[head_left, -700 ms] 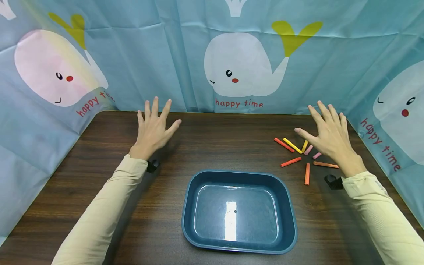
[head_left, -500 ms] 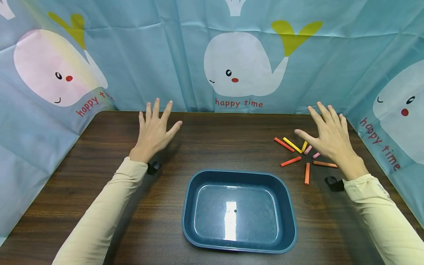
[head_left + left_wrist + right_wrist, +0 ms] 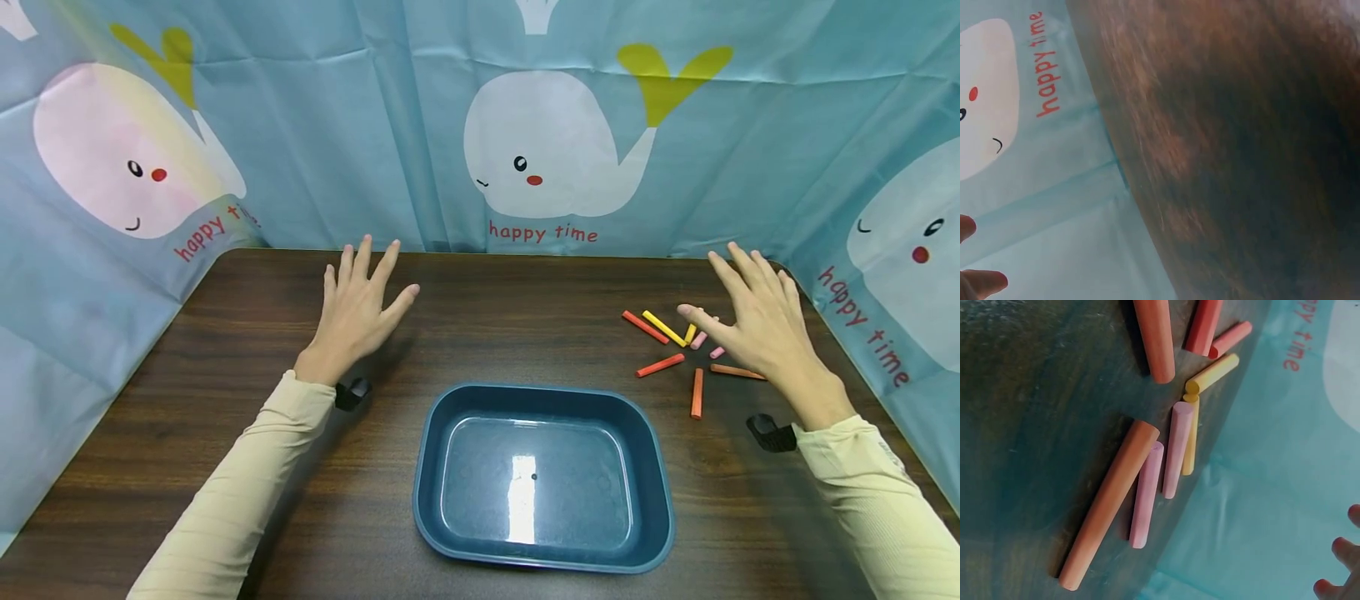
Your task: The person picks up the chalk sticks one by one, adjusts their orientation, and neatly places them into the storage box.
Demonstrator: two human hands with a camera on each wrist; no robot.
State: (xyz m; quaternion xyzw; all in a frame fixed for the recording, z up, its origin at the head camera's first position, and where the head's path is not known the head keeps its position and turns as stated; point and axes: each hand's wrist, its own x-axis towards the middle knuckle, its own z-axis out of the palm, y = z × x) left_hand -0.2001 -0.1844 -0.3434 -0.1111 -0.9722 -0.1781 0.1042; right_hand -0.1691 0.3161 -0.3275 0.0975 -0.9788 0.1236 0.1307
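Note:
My left hand (image 3: 352, 312) hovers over the table's far left part with its fingers spread, holding nothing. Over at the right, my right hand (image 3: 768, 333) is held above the table with its fingers spread and nothing in its grasp. Several coloured chalk sticks lie loosely beside and under it. Among them are a red stick (image 3: 645, 327), a yellow stick (image 3: 663, 328) and an orange stick (image 3: 697, 394). The right wrist view shows a brownish-orange stick (image 3: 1110, 506) close to a pink stick (image 3: 1147, 494). Between the hands, nearer the person, stands a blue rectangular tray (image 3: 480, 508).
The dark wood-grain table (image 3: 187, 400) meets a blue whale-print curtain (image 3: 315, 150) at its back and along both sides. Black straps sit at both wrists. The tray has a glare streak on its floor.
Both hands have drifted slightly toward the person and a little to the right, fingers still spread. The chalk sticks and the tray stay where they were.

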